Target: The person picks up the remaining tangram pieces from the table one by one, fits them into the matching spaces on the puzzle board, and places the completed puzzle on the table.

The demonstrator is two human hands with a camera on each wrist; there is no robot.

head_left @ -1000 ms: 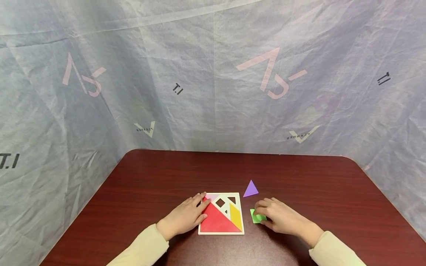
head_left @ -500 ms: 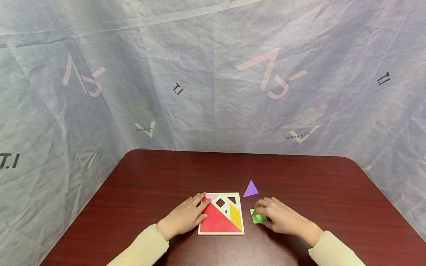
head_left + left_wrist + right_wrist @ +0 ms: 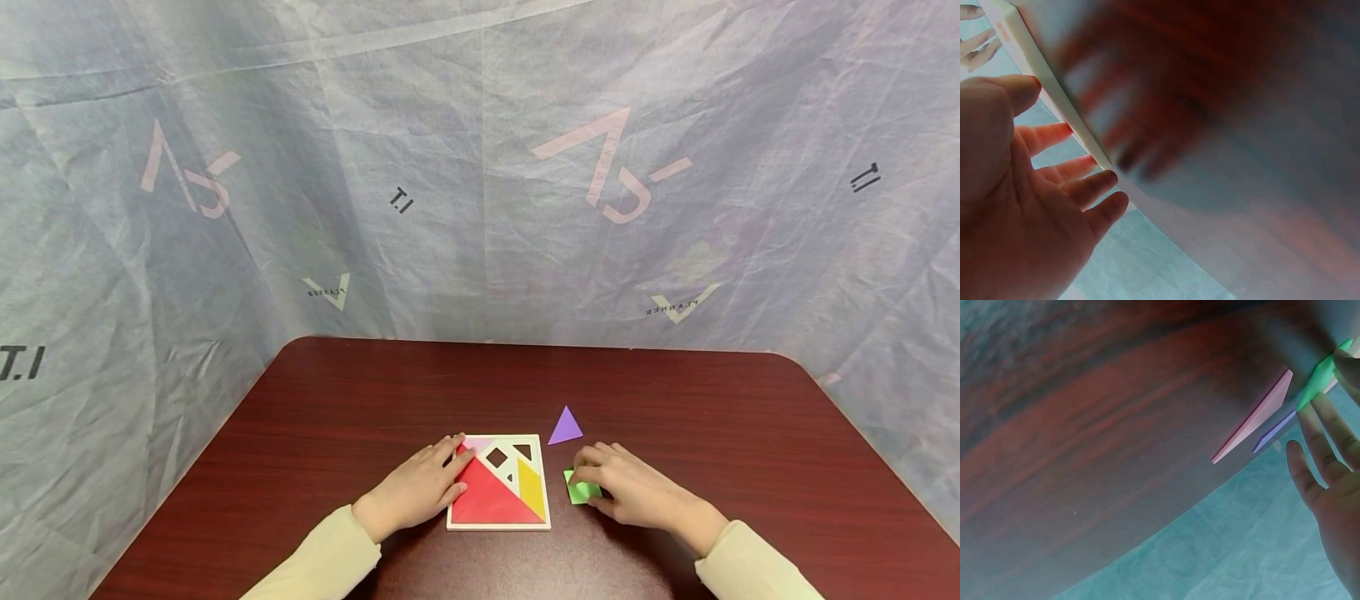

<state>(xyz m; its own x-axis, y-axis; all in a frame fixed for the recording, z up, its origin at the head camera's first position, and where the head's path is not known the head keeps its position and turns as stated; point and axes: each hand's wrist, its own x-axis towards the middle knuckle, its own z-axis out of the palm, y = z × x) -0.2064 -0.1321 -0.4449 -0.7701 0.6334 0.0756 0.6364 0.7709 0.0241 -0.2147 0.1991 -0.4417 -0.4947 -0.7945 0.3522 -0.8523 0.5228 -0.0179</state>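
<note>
A square tangram board with a pale frame lies on the table, filled by a large red area, a yellow piece and a pink piece. Dark holes show through its bare white part. My left hand rests on the board's left side, fingers extended over the red and pink. To the right of the board, my right hand pinches a green square between thumb and fingers, low at the tabletop. The right wrist view shows thumb and fingertips at opposite edges of the green square.
A purple triangle lies beyond the green square, up and right of the board. Another loose pink piece shows in the right wrist view; my right hand hides it in the head view. Printed grey cloth hangs behind the table.
</note>
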